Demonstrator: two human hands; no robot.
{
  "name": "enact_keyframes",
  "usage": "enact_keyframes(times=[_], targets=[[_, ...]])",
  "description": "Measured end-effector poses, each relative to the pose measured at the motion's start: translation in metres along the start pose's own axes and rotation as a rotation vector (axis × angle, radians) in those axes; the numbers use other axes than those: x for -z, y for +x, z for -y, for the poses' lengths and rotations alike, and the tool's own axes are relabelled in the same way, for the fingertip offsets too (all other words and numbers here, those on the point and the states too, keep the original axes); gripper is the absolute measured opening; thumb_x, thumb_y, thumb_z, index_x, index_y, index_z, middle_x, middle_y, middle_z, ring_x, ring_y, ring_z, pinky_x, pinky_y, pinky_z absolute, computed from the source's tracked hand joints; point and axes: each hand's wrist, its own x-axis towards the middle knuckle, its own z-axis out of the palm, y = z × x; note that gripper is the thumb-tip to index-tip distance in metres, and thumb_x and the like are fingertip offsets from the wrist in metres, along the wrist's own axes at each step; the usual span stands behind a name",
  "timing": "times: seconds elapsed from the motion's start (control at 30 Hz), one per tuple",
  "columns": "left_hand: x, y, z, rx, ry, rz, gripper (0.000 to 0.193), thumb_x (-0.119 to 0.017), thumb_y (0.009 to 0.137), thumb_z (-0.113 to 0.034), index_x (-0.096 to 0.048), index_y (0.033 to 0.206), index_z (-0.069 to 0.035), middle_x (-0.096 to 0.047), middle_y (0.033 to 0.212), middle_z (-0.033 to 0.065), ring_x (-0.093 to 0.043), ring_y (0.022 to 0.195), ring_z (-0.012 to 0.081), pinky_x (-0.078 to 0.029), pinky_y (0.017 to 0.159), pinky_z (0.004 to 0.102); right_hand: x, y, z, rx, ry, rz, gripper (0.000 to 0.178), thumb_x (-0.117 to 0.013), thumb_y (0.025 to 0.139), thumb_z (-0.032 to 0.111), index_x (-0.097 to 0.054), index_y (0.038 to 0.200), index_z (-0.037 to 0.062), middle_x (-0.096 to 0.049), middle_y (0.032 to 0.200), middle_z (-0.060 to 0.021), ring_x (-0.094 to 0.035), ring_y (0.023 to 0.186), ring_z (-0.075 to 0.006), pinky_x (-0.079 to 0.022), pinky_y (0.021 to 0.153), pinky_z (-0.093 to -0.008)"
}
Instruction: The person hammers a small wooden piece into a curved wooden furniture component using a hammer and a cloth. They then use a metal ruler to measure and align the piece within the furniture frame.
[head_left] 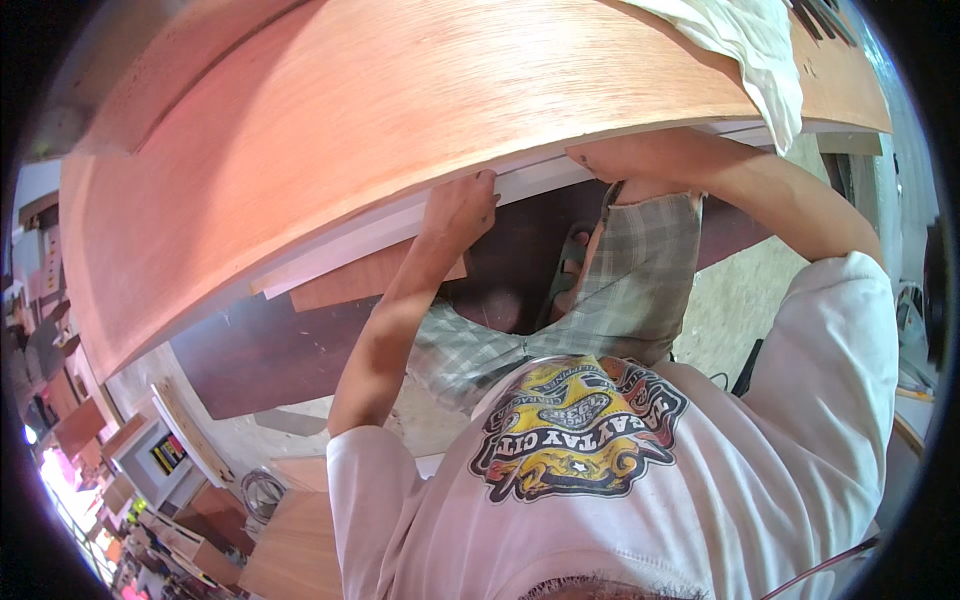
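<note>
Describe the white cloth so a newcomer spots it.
Find the big wooden panel across the top. Toward its right end, just beyond the right forearm, lies the white cloth, one tip hanging over the near edge. It is wrinkled, unlike the slim dark strips beside it.

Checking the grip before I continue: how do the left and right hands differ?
The left hand is curled at the white strip; the right hand is partly hidden by the wooden board. The left hand ends a straighter arm; the right hand, a sharply bent one. Both hands are bare.
</note>
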Motion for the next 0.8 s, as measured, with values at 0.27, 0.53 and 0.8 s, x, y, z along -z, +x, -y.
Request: enact_keyframes(times=[0.27,0.53,0.8], targets=[[0.001,0.007,0.0,-0.064,0.032,0.058,0.022,-0.072,0.088,-0.016,-0.066,0.103,-0.002,-0.065,0.1,0.015,-0.062,0.099,0.0364,-0.053,0.085,0.0471,-0.054,0.007,-0.027,0.116,-0.068,-0.12,0.016,-0.069,0.077,0.005,-0.079,0.088,0.0046,-0.075,0.091,-0.0195,-0.073,0.088,-0.0399,-0.059,0.075,-0.0483],[0.003,0.002,-0.003,-0.079,-0.094,-0.078,0.029,-0.072,0.088,-0.018,-0.065,0.111,-0.001,-0.065,0.105,0.0151,-0.063,0.102,0.0375,-0.053,0.088,0.047,0.031,-0.019,0.012,-0.03,0.093,-0.09,0.02,-0.064,0.079,0.011,-0.08,0.092,0.0071,-0.076,0.094,-0.0172,-0.074,0.09,-0.0382,-0.059,0.078,-0.0496],[-0.015,0.026,-0.015,-0.136,-0.109,-0.105,0.025,-0.075,0.085,-0.017,-0.067,0.104,-0.003,-0.066,0.102,0.0151,-0.064,0.102,0.0353,-0.054,0.088,0.0452,0.02,-0.039,0.011,-0.043,-0.189,-0.119,0.015,-0.066,0.079,0.008,-0.079,0.087,0.0081,-0.075,0.09,-0.016,-0.073,0.086,-0.0363,-0.058,0.076,-0.0464]])
